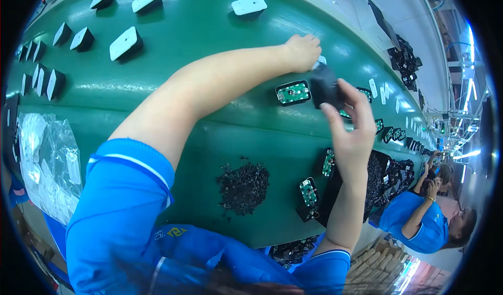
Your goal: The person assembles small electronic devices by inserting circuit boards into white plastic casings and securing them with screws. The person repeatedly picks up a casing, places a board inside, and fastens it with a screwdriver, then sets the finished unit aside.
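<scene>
My right hand [352, 125] grips a black plastic housing [325, 85], slightly blurred, between thumb and fingers above the green work surface. My left arm reaches across to the far side, and my left hand [304, 53] is closed with its fingers curled down. A small white cover [320, 61] shows under those fingers, close to the black housing; most of it is hidden. Just below the left hand lies an open black case with a green circuit board [293, 93]. Another such case [308, 192] stands nearer me, left of my right forearm.
A pile of small black parts [243, 188] lies in front of me. White-topped black units [126, 43] are spread at the left and far side. A clear plastic bag [47, 159] lies at the left. More cases line the surface rightward, where a person in blue [419, 221] sits.
</scene>
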### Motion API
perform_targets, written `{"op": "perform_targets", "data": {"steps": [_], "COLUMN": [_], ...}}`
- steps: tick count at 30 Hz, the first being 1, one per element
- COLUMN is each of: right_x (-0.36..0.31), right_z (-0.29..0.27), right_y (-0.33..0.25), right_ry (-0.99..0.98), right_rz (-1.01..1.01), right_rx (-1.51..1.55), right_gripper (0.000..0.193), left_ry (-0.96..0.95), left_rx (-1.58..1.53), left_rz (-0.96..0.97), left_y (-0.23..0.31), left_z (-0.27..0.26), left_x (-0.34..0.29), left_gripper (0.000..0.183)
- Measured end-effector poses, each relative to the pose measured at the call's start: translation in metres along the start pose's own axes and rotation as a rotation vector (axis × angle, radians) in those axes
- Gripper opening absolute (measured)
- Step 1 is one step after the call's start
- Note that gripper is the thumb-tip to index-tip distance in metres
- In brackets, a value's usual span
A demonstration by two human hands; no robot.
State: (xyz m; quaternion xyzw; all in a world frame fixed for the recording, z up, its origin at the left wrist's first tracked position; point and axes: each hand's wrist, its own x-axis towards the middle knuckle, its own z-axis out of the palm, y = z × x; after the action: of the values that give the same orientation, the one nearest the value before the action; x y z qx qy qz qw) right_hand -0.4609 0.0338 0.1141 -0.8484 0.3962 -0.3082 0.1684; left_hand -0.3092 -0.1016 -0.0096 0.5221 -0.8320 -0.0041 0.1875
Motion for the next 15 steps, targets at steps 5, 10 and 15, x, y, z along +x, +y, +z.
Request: {"op": "perform_targets", "data": {"steps": [5, 10, 15], "right_x": [0.007, 0.034, 0.055], "right_z": [0.000, 0.045, 0.098], "right_y": [0.023, 0.016, 0.005], "right_ry": [0.029, -0.086, -0.189], "right_rz": [0.150, -0.006, -0.164], "right_rx": [0.089, 0.034, -0.010], "right_gripper": [0.040, 0.037, 0.035], "left_ry": [0.005, -0.032, -0.014], "left_rx": [0.000, 0.088, 0.037], "left_rz": [-0.040, -0.118, -0.179], "left_y": [-0.026, -0.058, -0.069], "left_z": [-0.020, -0.067, -0.093], "left_x": [-0.045, -0.144, -0.198], "left_gripper": [0.039, 0.038, 0.035]}}
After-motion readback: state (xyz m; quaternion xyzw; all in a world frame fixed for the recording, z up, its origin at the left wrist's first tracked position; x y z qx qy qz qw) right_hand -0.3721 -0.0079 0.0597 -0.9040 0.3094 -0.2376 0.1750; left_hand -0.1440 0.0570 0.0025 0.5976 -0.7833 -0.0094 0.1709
